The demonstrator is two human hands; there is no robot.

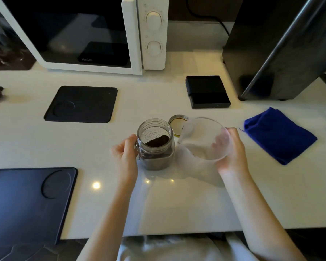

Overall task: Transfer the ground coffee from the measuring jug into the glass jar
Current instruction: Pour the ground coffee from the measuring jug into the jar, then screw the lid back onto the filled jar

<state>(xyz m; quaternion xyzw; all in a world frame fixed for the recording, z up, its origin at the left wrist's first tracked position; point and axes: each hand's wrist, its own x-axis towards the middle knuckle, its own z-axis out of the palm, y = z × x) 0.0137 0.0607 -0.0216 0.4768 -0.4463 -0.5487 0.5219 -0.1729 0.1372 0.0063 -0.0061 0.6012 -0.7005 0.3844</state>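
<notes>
A glass jar [155, 147] stands open and upright on the white counter, with dark ground coffee [157, 142] banked against its near side. My left hand [125, 153] grips the jar's left side. To the right of the jar, my right hand [231, 149] holds a clear plastic measuring jug [205, 138] tilted toward me, its spout pointing at the jar. The jug's inside looks empty, with only a pale film. The jar's round metal lid [178, 124] lies on the counter just behind, partly hidden by the jug.
A white microwave [102, 34] stands at the back. Black mats lie at the left front [26, 202] and left middle [81, 104]. A black scale [207, 92] and a dark appliance [279, 48] sit at the back right. A folded blue cloth [277, 134] lies right.
</notes>
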